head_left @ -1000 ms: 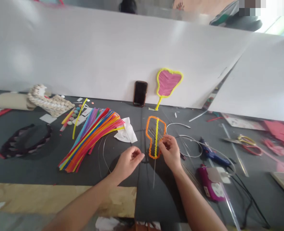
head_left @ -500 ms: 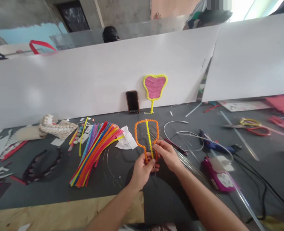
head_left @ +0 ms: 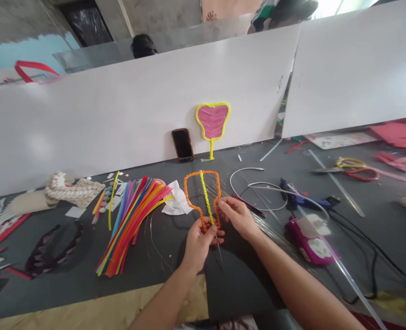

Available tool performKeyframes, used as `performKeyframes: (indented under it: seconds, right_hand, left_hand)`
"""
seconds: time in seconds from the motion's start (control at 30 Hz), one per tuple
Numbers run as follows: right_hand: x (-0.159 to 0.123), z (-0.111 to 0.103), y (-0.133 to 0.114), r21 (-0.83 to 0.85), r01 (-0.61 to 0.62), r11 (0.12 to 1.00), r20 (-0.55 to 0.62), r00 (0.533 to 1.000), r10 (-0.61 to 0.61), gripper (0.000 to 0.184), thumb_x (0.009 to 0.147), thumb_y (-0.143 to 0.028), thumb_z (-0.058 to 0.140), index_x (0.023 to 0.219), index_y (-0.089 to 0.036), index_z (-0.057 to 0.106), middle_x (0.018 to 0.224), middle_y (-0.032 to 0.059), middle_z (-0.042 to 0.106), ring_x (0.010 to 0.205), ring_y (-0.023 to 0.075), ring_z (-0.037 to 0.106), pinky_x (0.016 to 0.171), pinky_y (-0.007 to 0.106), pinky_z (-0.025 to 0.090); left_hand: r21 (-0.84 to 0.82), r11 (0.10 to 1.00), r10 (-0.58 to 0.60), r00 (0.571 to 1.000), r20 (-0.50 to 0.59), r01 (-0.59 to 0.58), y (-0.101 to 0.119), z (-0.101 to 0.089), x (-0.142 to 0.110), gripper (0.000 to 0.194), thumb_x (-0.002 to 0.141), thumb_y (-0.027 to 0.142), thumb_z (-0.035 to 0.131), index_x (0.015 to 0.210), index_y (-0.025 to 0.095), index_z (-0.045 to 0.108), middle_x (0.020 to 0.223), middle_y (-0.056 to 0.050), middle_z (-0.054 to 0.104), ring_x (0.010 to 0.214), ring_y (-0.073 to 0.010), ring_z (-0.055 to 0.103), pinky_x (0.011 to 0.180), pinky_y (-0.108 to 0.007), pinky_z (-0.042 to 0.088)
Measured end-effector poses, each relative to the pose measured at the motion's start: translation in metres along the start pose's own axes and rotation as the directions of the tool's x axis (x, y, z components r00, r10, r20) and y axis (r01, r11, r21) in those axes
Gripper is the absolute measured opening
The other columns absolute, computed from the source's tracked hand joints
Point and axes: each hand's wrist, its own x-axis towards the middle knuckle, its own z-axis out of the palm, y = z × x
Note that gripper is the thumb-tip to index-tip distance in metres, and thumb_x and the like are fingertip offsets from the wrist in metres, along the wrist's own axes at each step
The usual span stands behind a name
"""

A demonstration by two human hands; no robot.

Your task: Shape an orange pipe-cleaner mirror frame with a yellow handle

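The orange pipe-cleaner frame (head_left: 203, 196) — a rounded loop narrowing to a neck, with a yellow pipe cleaner (head_left: 206, 201) running down its middle — is held up off the dark table (head_left: 388, 229) between both hands. The left hand (head_left: 200, 243) pinches the neck from below, thumb and fingertips closed on the orange and yellow strands where they meet. The right hand (head_left: 237, 217) pinches the frame's lower right edge, fingers pressed together just beside the left thumb. A thin wire (head_left: 218, 250) hangs down from the neck past the left hand.

A second ago the left hand was empty and apart from the frame, which lay low under the right hand alone; half a second ago it had closed on the neck, and it has kept that grip while the frame stays raised. So the piece is now steadied at two points, which reads as fine work on the neck or on the thin strands across the loop.

Left of the left hand lies a fanned bundle of coloured pipe cleaners (head_left: 134, 220) and a white scrap (head_left: 178, 204). Beyond the right hand are loops of white wire (head_left: 254, 183), a blue glue gun (head_left: 302, 199) and a magenta tool (head_left: 309, 240). Past the frame, a phone (head_left: 182, 144) and a finished pink-and-yellow piece (head_left: 212, 121) lean on the white board (head_left: 102, 119).
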Motion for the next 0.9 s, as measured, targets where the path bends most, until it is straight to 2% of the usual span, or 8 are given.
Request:
performKeyframes:
  seconds: [0.1,0.2,0.3,0.47,0.57,0.77,0.83,0.9]
  right_hand:
    - [0.002,-0.009,0.0,-0.267,0.189,0.945,-0.149,0.961,-0.234,0.024,0.083,-0.037,0.052,0.095,-0.019,0.061,0.081,0.0032,0.061,0.058,0.011,0.049,0.054,0.024,0.044]
    - [0.002,-0.013,0.0,-0.488,0.353,0.798,-0.051,0.901,-0.43,0.022,0.085,-0.029,0.051,0.103,-0.023,0.061,0.101,0.0061,0.057,0.064,0.0118,0.052,0.062,0.027,0.047]
    - [0.002,-0.012,0.001,-0.56,0.438,0.703,0.065,0.869,-0.49,0.025,0.086,-0.024,0.048,0.107,-0.026,0.061,0.106,0.007,0.054,0.08,0.0154,0.058,0.073,0.029,0.05]
    - [0.0,-0.01,0.0,-0.572,0.454,0.683,0.041,0.847,-0.529,0.019,0.087,-0.025,0.047,0.097,-0.024,0.064,0.099,0.0074,0.056,0.087,0.0176,0.058,0.078,0.031,0.049]
    - [-0.002,-0.006,0.0,-0.511,0.404,0.758,0.017,0.887,-0.461,0.016,0.086,-0.028,0.05,0.085,-0.021,0.064,0.089,0.0062,0.061,0.079,0.0169,0.059,0.073,0.03,0.049]
    - [-0.007,0.009,0.004,-0.133,0.096,0.986,0.093,0.992,-0.084,0.019,0.08,-0.037,0.057,0.077,-0.019,0.061,0.064,-0.0005,0.061,0.058,0.0132,0.055,0.055,0.025,0.045]
    - [-0.006,0.011,0.004,-0.05,0.061,0.997,0.083,0.995,-0.056,0.02,0.079,-0.037,0.057,0.071,-0.019,0.058,0.06,-0.0018,0.057,0.055,0.0121,0.052,0.052,0.023,0.043]
    - [-0.006,0.012,0.005,-0.016,0.041,0.999,0.057,0.998,-0.04,0.022,0.079,-0.038,0.057,0.07,-0.018,0.058,0.059,-0.0021,0.055,0.053,0.0112,0.05,0.05,0.023,0.041]
  left_hand:
    - [0.005,1.0,-0.016,1.0,-0.025,0.017,0.006,-0.003,0.0,0.032,0.065,0.035,0.073,0.084,0.014,0.059,0.082,-0.003,0.064,0.069,-0.0159,0.066,0.054,-0.025,0.054]
    - [0.008,0.999,-0.032,0.999,-0.034,0.032,0.009,-0.005,0.0,0.029,0.064,0.032,0.073,0.082,0.015,0.058,0.081,-0.002,0.064,0.065,-0.0145,0.064,0.047,-0.021,0.05]
    - [0.005,0.999,-0.034,0.999,-0.033,0.034,0.008,-0.005,0.0,0.026,0.063,0.03,0.072,0.08,0.015,0.058,0.079,-0.002,0.064,0.06,-0.0123,0.062,0.04,-0.018,0.045]
    - [-0.024,0.999,-0.038,0.999,-0.016,0.038,0.006,-0.005,0.0,0.028,0.062,0.03,0.074,0.079,0.014,0.059,0.081,-0.002,0.064,0.058,-0.0105,0.06,0.04,-0.017,0.044]
    - [-0.043,0.998,-0.045,0.999,-0.021,0.045,0.006,-0.004,0.0,0.03,0.062,0.031,0.075,0.08,0.015,0.058,0.079,-0.002,0.063,0.061,-0.0115,0.062,0.045,-0.019,0.048]
    - [0.021,1.0,-0.01,1.0,0.012,0.01,0.003,-0.007,0.004,0.03,0.066,0.033,0.073,0.083,0.015,0.056,0.077,0.0,0.059,0.068,-0.0139,0.062,0.059,-0.026,0.053]
    - [0.11,0.989,0.104,0.994,-0.037,-0.1,0.006,-0.012,0.007,0.032,0.071,0.034,0.069,0.094,0.017,0.054,0.088,-0.003,0.06,0.078,-0.0153,0.062,0.068,-0.028,0.053]
    - [0.296,0.907,0.359,0.917,-0.173,-0.299,0.014,-0.019,0.008,0.035,0.075,0.034,0.064,0.104,0.02,0.05,0.101,-0.006,0.058,0.091,-0.0169,0.059,0.078,-0.031,0.05]
